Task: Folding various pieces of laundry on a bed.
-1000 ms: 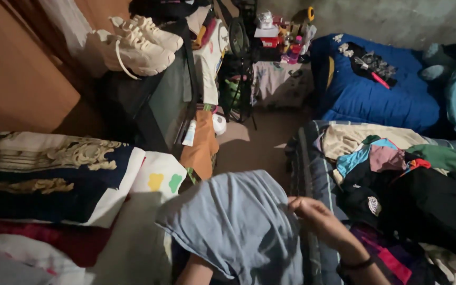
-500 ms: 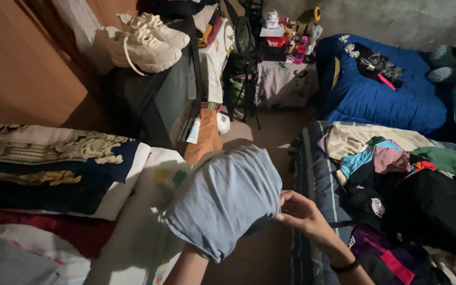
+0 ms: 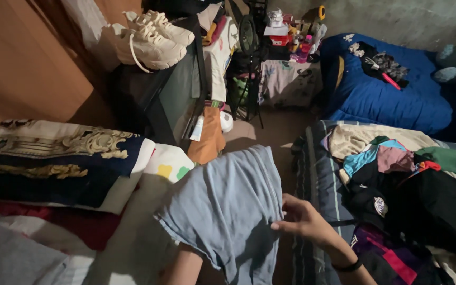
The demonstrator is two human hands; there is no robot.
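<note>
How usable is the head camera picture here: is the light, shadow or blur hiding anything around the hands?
Head view: dim, uneven light; the blue-grey garment is lit and fairly sharp, the right hand readable at its edge. The left hand is hidden under the cloth. The clothes pile sinks into shadow; wide-angle bending shows at the edges.

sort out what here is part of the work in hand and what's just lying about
In hand:
light blue shirt, draped over the left arm
right hand, pinching its edge

Lying about:
white sneakers
clothes pile
blue bedding
patterned blanket
</note>
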